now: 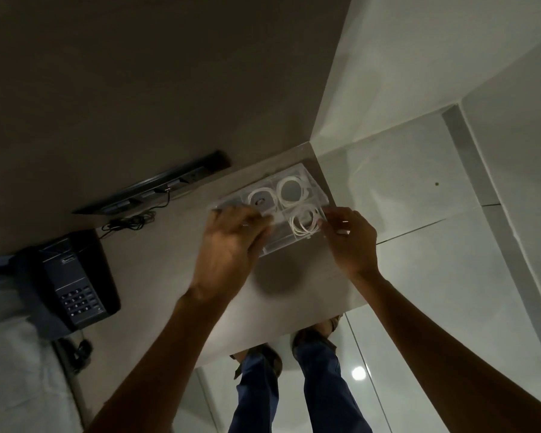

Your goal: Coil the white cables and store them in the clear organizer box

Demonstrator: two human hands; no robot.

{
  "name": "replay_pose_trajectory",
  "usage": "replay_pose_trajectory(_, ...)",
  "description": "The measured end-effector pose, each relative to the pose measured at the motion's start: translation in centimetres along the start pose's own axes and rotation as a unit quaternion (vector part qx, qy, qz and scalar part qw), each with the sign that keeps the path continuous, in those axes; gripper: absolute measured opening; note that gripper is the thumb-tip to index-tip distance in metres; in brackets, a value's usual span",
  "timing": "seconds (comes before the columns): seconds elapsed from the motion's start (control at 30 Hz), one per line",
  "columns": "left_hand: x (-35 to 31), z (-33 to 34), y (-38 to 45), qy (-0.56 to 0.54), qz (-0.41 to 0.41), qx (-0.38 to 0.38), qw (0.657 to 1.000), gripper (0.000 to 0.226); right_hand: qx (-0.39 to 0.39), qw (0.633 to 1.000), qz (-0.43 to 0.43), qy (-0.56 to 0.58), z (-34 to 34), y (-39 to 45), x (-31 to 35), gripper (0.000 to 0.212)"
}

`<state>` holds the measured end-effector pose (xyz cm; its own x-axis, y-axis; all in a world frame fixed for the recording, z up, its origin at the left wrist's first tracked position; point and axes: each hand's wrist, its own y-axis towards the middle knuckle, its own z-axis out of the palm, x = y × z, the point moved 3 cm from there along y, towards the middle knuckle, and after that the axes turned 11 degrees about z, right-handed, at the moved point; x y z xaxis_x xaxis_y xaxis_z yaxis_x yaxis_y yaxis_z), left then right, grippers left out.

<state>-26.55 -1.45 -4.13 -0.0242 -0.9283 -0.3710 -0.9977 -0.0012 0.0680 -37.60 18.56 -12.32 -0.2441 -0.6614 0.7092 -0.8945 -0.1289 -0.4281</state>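
The clear organizer box [317,190] lies near the desk's far right corner. Three coiled white cables rest in its compartments: one at the back right [291,189], one at the front right [305,222], one in the middle [260,197]. My left hand [231,245] lies over the box's left front part, fingers curled on what looks like its clear lid or front edge. My right hand [350,235] pinches the box's right front edge beside the front right coil. What lies under my left hand is hidden.
A dark desk phone [75,285] sits at the left with its cord trailing. A black socket strip [156,185] with a tangled black wire [128,221] lies along the wall. The desk edge [294,334] is near my legs; white floor tiles lie to the right.
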Motion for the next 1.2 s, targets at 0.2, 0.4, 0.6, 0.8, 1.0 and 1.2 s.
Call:
replay_pose_trajectory(0.2, -0.1, 5.5, -3.8, -0.037, 0.003, 0.069, 0.997, 0.035, 0.034, 0.994, 0.062, 0.086, -0.6, -0.8, -0.9, 0.023)
replay_pose_trajectory(0.4, 1.2, 6.7, -5.3, -0.02, 0.056, 0.06, 0.996, 0.055, 0.097, 0.927, -0.32, -0.168, 0.1, -1.1, 0.2, 0.05)
replay_pose_trajectory(0.6, 4.1, 5.6, -4.6, -0.029, -0.014, 0.084, 0.996, 0.07, 0.16, 0.877, -0.38, -0.248, 0.4, -0.1, -0.7, 0.061)
replay_pose_trajectory(0.8, 4.4, 7.3, -5.7, -0.026, -0.021, 0.089, 0.996, 0.068, 0.146, 0.881, -0.407, -0.193, 0.5, -0.1, -1.8, 0.053)
replay_pose_trajectory(1.0, 4.7, 9.9, -7.1, 0.123, 0.054, 0.087, 0.987, 0.067, 0.162, 0.905, -0.368, -0.138, 1.2, -0.1, -2.9, 0.063)
replay_pose_trajectory(1.2, 5.6, 13.1, -8.5, 0.19, 0.086, 0.043, 0.977, 0.066, 0.038, 0.91, -0.379, -0.166, 3.7, 0.1, -5.2, 0.07)
